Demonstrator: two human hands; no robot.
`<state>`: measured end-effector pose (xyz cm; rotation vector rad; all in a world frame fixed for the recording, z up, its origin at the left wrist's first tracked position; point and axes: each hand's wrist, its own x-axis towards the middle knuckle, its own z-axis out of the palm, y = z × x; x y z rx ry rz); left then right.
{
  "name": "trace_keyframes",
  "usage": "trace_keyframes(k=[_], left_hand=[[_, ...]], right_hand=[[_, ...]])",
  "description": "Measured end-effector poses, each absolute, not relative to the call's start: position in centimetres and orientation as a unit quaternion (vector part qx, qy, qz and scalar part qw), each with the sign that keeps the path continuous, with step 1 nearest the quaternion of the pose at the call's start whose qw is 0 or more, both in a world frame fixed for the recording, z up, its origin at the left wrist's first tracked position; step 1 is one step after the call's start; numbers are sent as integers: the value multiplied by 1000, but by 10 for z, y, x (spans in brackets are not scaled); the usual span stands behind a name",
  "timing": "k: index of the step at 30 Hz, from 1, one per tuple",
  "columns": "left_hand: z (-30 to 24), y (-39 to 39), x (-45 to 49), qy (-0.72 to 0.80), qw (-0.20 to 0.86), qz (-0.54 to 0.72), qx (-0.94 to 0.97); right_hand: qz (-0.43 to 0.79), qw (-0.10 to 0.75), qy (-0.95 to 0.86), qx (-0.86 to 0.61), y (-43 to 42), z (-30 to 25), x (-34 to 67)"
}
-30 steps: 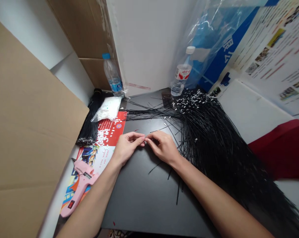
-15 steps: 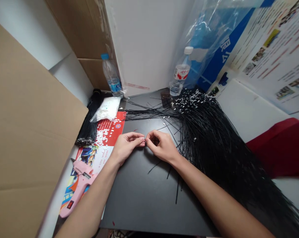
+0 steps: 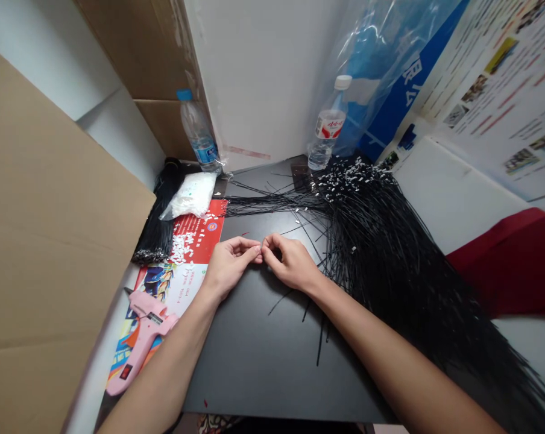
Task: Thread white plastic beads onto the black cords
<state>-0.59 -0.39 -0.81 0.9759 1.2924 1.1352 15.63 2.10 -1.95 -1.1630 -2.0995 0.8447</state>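
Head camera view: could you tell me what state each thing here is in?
Left hand: fingertips pinched; anything held is too small to tell.
Right hand: thumb and forefinger pinched, meeting the left.
Pink glue gun: lying on its side.
Blue-capped bottle: standing, cap on.
White-capped bottle: standing, cap on.
Clear bag of white pieces: lying flat.
Large black cord pile: loose, fanned out.

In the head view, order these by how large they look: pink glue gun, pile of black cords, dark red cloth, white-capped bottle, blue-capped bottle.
1. pile of black cords
2. dark red cloth
3. pink glue gun
Unranked, smallest: white-capped bottle and blue-capped bottle; too alike.
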Motion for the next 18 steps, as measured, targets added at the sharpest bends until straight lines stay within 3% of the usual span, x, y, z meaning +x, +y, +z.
trace_keyframes(k=[10, 18], left_hand=[[-6, -3, -10, 528, 594, 488, 361], [-5, -3, -9, 519, 598, 503, 347]], right_hand=[[280, 292, -794, -455, 15, -7, 167], [130, 38, -842, -522, -6, 40, 199]])
